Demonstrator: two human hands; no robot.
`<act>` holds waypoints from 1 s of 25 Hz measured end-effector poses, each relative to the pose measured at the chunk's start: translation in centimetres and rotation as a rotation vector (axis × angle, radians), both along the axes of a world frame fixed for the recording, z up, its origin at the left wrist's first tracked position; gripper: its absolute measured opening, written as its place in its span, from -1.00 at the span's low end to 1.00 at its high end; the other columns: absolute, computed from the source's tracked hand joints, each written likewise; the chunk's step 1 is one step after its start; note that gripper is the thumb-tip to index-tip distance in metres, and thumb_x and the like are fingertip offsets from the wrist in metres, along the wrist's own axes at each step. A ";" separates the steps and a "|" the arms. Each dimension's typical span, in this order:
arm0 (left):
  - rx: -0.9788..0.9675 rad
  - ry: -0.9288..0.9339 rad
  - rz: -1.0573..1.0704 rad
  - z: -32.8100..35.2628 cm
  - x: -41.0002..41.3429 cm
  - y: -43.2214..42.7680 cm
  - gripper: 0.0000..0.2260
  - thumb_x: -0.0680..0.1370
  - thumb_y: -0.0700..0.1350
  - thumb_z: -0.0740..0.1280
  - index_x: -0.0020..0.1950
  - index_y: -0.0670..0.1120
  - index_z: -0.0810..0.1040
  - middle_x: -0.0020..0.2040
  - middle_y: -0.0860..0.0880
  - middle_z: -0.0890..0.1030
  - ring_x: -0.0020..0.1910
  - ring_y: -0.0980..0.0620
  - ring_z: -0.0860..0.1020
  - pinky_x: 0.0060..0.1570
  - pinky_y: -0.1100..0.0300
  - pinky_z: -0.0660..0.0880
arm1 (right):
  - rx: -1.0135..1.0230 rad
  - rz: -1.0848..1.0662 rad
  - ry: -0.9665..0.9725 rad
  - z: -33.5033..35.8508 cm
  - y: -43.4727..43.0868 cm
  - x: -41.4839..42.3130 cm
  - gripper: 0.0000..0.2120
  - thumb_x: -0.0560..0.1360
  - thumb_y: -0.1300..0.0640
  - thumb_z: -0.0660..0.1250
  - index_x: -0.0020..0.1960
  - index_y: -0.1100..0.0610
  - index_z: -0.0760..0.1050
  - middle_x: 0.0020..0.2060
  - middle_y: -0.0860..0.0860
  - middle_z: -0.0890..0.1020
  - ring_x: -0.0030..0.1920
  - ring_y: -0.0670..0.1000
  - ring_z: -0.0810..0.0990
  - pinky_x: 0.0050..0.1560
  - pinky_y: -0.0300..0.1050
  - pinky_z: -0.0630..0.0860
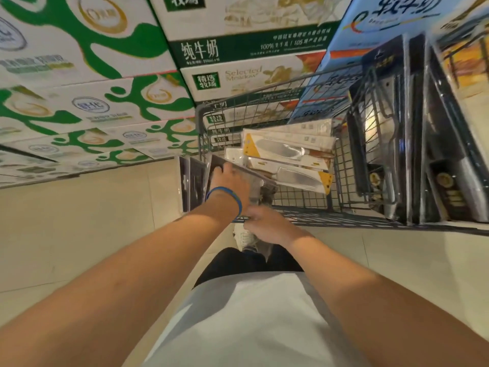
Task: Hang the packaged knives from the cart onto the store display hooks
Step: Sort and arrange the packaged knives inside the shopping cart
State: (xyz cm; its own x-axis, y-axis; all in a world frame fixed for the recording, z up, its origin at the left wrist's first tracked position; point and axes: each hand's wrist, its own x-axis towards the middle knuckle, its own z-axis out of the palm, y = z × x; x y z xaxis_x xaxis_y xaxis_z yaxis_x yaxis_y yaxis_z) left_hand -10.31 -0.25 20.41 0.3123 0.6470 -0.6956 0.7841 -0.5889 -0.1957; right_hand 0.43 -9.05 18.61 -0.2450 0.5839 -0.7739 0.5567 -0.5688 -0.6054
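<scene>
Head view: both hands at the near left corner of a wire shopping cart (299, 197), on a dark knife package (258, 181).

Wearing a blue wristband (232, 194), the left hand (229, 180) lies over the package's clear front, its fingers curled over the far edge and gripping it. The right hand (268, 226) is at the package's near end by the cart rim, fingers curled, though whether they close on the package or the rim cannot be told. Deeper in the cart, white-and-yellow packaged knives (285, 151) lie stacked flat. More dark packages (191, 181) stand just outside the cart's left side. Along the cart's right side, tall dark knife packs (389, 123) hang in a row on the display. Stacked milk cartons (238, 49) rise beyond the cart.
</scene>
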 end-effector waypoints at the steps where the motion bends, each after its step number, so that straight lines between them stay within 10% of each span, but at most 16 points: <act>1: 0.033 0.043 -0.056 -0.7 0.6 0.0 -0.64 0.63 0.04 0.12 0.31 -0.08 0.51 0.32 -0.14 0.46 0.33 -0.23 0.28 0.24 -0.09 0.29 | -0.017 -0.041 -0.013 -0.1 0.2 0.7 -0.61 0.57 0.10 0.22 0.36 -0.12 0.54 0.29 -0.06 0.61 0.27 0.04 0.58 0.19 -0.05 0.56; 8: -0.020 -0.075 -0.078 -8.8 5.5 3.3 -0.65 0.61 -0.03 0.18 0.36 -0.07 0.49 0.33 -0.16 0.42 0.28 -0.22 0.40 0.22 -0.14 0.36 | 0.031 -0.137 -0.369 -5.1 4.5 9.0 -0.71 0.65 0.03 0.18 0.22 0.09 0.61 -0.06 0.00 0.67 -0.08 0.03 0.63 -0.02 -0.01 0.56; 14: -0.034 -0.035 -0.131 -13.8 7.1 1.4 -0.56 0.64 -0.02 0.07 0.50 -0.11 0.31 0.46 -0.21 0.34 0.40 -0.29 0.31 0.37 -0.36 0.10 | 0.172 -0.011 -0.557 -14.6 8.6 11.5 -0.70 0.63 0.16 0.31 0.35 0.10 0.52 0.21 0.07 0.62 0.09 0.05 0.58 0.05 -0.07 0.50; 25: -0.034 0.085 0.064 -14.6 3.7 2.3 -0.65 0.63 -0.10 0.09 0.39 -0.12 0.40 0.31 -0.22 0.44 0.27 -0.28 0.40 0.29 -0.32 0.27 | 0.352 0.542 -1.006 -23.6 10.2 9.9 -0.37 0.58 0.11 0.35 0.53 0.22 0.13 0.36 0.28 0.37 0.28 0.21 0.47 0.02 0.03 0.60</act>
State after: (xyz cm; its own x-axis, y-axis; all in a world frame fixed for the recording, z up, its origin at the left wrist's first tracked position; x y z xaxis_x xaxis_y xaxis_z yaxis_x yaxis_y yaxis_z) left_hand -6.65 2.01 5.82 0.2107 0.6389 -0.7399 0.8017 -0.5460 -0.2433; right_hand 10.28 1.12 -5.03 0.0994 0.8100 -0.5780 0.9864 -0.0037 0.1645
